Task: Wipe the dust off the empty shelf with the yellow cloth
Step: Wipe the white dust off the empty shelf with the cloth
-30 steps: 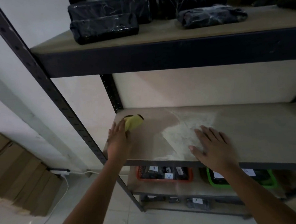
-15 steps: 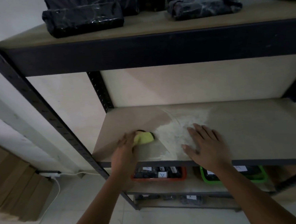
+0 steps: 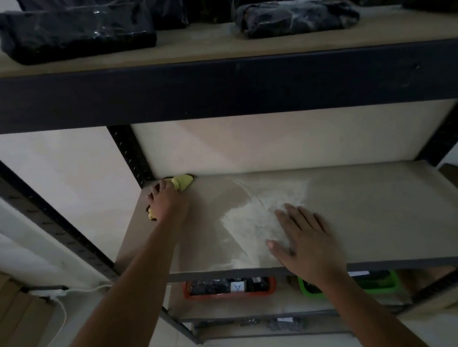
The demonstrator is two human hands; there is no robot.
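Dim room, pale wall behind a dark metal rack. Left hand (image 3: 167, 202) is clamped on the yellow cloth (image 3: 182, 182), shoved into the shelf's (image 3: 382, 211) back-left corner. White dust patch (image 3: 255, 215) mid-shelf, right hand (image 3: 308, 238) flat and open on it. Below, an orange basket (image 3: 227, 288) with labelled packs, then a green one (image 3: 376, 282).

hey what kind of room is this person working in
Probably a storeroom or stockroom. A metal rack holds plastic-wrapped black bundles on the upper board, an orange basket and a green basket with labelled items below, and flattened cardboard leans by the wall.
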